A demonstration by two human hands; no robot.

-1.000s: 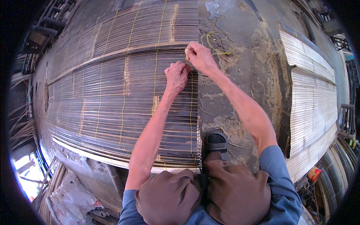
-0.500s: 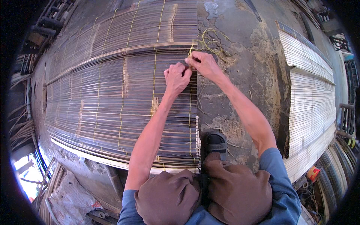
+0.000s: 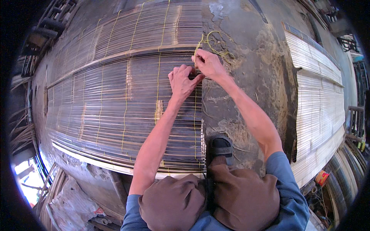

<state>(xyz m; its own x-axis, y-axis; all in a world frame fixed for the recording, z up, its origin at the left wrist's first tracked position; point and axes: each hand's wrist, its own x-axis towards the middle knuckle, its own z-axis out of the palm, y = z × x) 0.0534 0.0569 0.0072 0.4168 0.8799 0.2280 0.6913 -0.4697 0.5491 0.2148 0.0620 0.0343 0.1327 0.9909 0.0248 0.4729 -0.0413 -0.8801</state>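
Observation:
A wide blind of thin dark slats, crossed by rows of yellow cord, lies spread out in front of me. At its right edge, my right hand pinches a yellow cord. The cord runs from the fingers over the slats and ends in a loose tangle on the floor beyond. Just left of and below it, my left hand rests on the blind's edge, fingers curled and thumb pointing toward the right hand. Whatever sits between the left fingertips is hidden.
A pale slat blind lies to the right on the worn floor. My sandalled foot stands beside the dark blind's near right corner. A red container and several rolled blinds are at the lower right; a crumpled sack is at lower left.
My right hand has shifted slightly to the right and down, and the cord now shows more clearly above its fingers. My left thumb has stretched out to the right.

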